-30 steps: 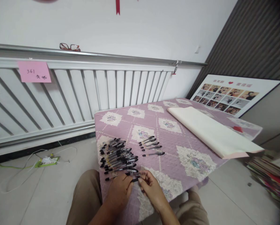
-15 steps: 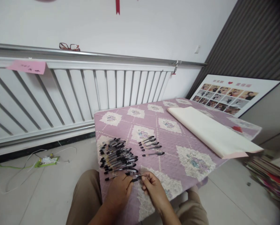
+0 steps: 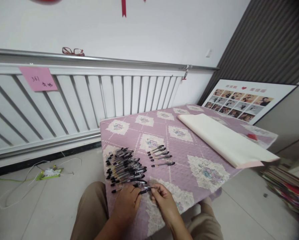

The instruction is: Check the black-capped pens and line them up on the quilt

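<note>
Both my hands rest at the near edge of a table covered with a purple patterned cloth [image 3: 184, 151]. My left hand [image 3: 126, 202] and my right hand [image 3: 164, 201] are both closed in a pinch on one black pen [image 3: 145, 190], held between them just above the cloth. A pile of several black pens [image 3: 124, 166] lies just beyond my left hand. A smaller row of several pens [image 3: 161, 155] lies apart to its right.
A folded cream sheet [image 3: 224, 140] lies across the table's right side. A white radiator [image 3: 89, 96] with a pink note [image 3: 38, 78] stands behind. Red glasses [image 3: 73, 51] sit on its rail. A photo board [image 3: 242, 100] leans at the right; a power strip [image 3: 49, 172] lies on the floor.
My hands have stayed in place with the pen; the right fingers shifted slightly along it. The pink note flapped up and has come back down.
</note>
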The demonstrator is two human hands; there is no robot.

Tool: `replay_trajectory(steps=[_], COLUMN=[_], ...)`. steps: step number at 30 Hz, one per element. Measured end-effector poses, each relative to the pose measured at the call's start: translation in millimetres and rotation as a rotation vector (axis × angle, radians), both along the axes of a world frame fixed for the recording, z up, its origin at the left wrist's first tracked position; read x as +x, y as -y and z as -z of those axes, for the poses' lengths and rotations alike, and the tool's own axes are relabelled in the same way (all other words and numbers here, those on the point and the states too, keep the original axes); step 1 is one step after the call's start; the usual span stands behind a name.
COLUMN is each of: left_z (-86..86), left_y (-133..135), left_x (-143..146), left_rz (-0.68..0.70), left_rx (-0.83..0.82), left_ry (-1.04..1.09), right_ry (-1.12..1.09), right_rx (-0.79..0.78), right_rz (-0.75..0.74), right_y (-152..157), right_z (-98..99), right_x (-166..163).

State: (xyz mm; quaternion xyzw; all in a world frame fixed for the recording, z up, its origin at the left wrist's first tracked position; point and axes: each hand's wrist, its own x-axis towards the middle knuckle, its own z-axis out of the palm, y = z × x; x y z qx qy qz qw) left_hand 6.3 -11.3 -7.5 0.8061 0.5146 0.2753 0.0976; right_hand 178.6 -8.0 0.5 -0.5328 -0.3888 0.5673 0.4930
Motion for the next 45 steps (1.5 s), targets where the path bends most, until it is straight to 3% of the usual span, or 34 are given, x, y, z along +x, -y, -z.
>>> replay_trajectory(steps=[10,18,25,39,45], left_z=[3.1,-3.5,-5.0,-7.5,-8.7], left_y=[0.5,0.2,-1.4,-1.6,-0.6], left_x=[5.9,3.7,4.2,6.0,5.8], left_rz=[0.035,0.008,-0.009,-0.03,-0.052], left_rx=[0.058,0.047,0.04,-0.068,-0.109], left_ry=[-0.093,-0.021,-0.033,-0.196,-0.227], right_ry=[0.275,0.175,-0.02,0.082,0.285], right_rx=[0.19,0.041,0.0,0.021,0.13], right_rz=[-0.225,-0.118,0.095,0.054,0.014], right_y=[2.5,3.2,-0.4,-0.4,-1.0], right_z=[-10.8,-6.4,3.9,2.7,1.1], right_x=[-8.9,-5.0,-0.6,-4.1,-6.9])
